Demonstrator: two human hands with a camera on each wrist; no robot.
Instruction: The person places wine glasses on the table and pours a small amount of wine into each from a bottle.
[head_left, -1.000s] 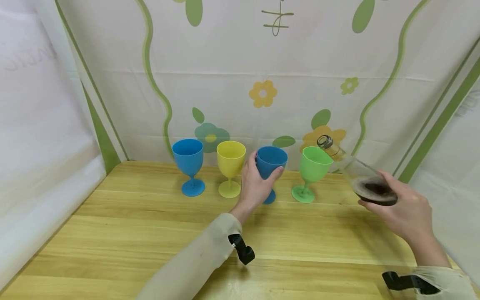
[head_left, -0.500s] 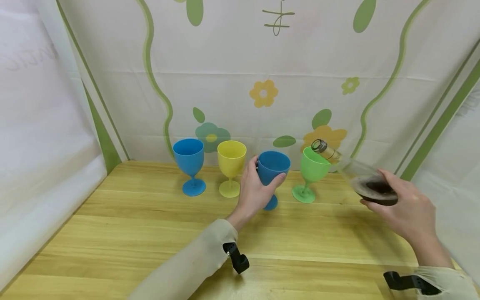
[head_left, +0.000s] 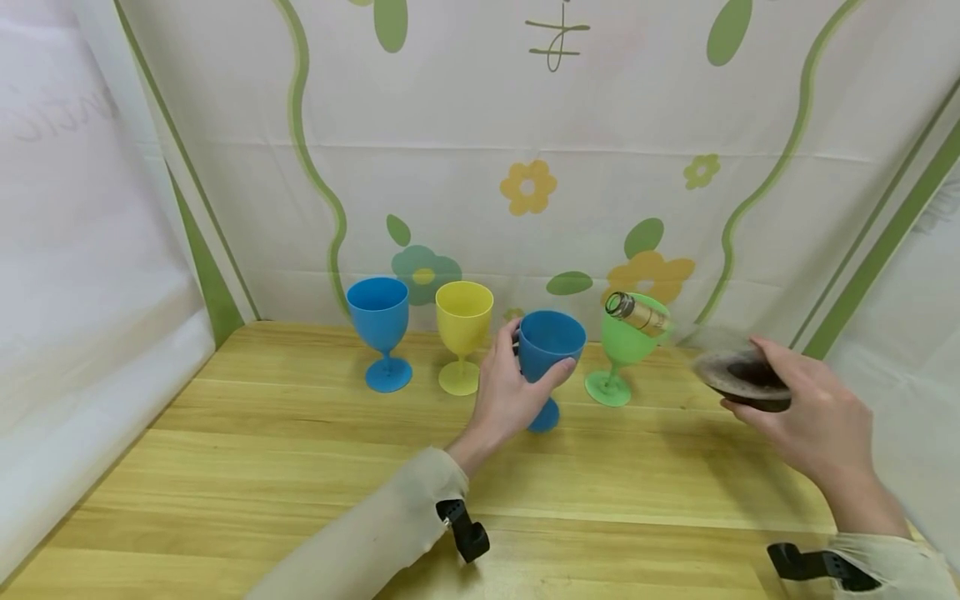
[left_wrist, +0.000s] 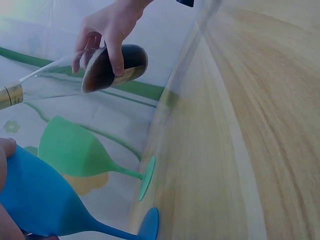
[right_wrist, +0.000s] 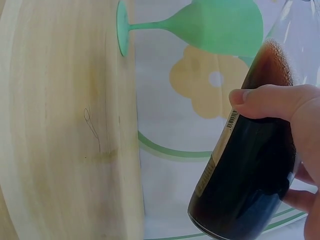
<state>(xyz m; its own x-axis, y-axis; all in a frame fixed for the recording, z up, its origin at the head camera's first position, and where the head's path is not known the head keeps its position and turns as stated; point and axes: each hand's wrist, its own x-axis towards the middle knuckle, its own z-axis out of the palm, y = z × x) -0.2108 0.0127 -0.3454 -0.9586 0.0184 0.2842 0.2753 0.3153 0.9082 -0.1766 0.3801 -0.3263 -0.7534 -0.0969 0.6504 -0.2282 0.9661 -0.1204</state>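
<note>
My left hand (head_left: pixel 513 387) grips the bowl of a blue goblet (head_left: pixel 553 340) from its left side, thumb across the front. The goblet is upright, its foot at the tabletop. My right hand (head_left: pixel 821 417) holds a clear glass bottle (right_wrist: pixel 245 165) by its lower body. Dark brown liquid with froth fills the bottle's lower part. The bottle tilts with its mouth pointing left, and in the head view its neck overlaps a green goblet (head_left: pixel 621 350). That goblet stands on the table between the two hands.
A yellow goblet (head_left: pixel 463 321) and a second blue goblet (head_left: pixel 377 317) stand to the left of my left hand. All rest near the back of the wooden table (head_left: pixel 247 467). A white flower-printed cloth (head_left: pixel 450 100) hangs behind, with more cloth on both sides.
My left hand has drawn the blue goblet nearer to me and slightly right. The bottle's mouth has swung left and down, across the green goblet in the head view.
</note>
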